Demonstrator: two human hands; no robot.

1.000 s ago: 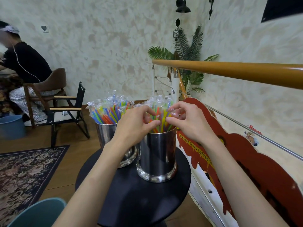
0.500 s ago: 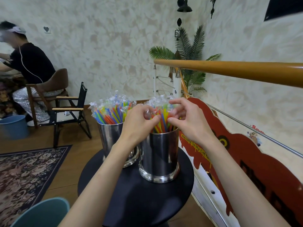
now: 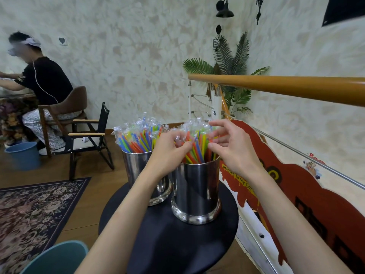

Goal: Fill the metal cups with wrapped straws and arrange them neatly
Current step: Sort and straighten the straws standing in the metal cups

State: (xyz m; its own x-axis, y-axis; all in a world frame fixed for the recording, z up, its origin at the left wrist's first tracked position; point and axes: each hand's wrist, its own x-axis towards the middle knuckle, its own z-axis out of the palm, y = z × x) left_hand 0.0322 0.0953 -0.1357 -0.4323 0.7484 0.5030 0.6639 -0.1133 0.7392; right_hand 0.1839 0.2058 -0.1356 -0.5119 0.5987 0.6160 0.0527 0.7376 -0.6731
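Looking pretty much done: both metal cups (image 3: pixel 196 186) at frame centre are stuffed with wrapped straws (image 3: pixel 194 147), so we're just tidying, left hand (image 3: pixel 167 153) pinching a few, right hand (image 3: pixel 229 149) loosely spread.

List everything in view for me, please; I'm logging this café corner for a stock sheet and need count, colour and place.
metal cups: two, silver, on the round table
wrapped straws: two bunches, multicoloured, one in each cup
round table: one, black, centre
handrail: one, orange-brown, right
sign board: one, red and white, under the handrail
palm plant: one, green, behind the railing
chairs: two, brown and black, left
seated person: one, black top, far left
buckets: two, blue, left floor
rug: one, patterned, left floor
hands: two; left pinches straws in the nearer cup, right open above them
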